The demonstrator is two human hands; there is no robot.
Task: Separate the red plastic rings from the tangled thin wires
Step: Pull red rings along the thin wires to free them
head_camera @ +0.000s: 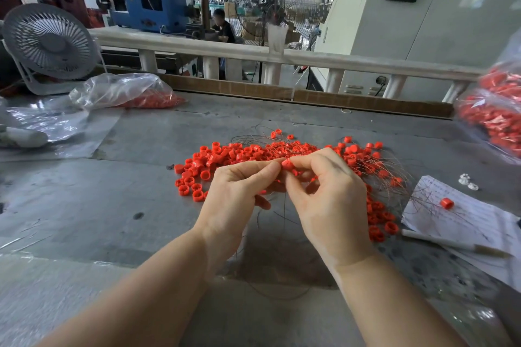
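Left hand [239, 186] and right hand [329, 194] raised together above grey table [141, 177], fingertips meeting. Right hand pinches one red ring [288, 163] between thumb and forefinger; left hand's fingertips pinch at same ring, thin wires [284, 205] trailing down between palms. Loose pile of red rings [225, 158] spread on table just behind hands, wires threaded through right part. Paper sheet [462, 220] at right carries single ring [446, 203]. Plastic bag of rings [124, 91] far left.
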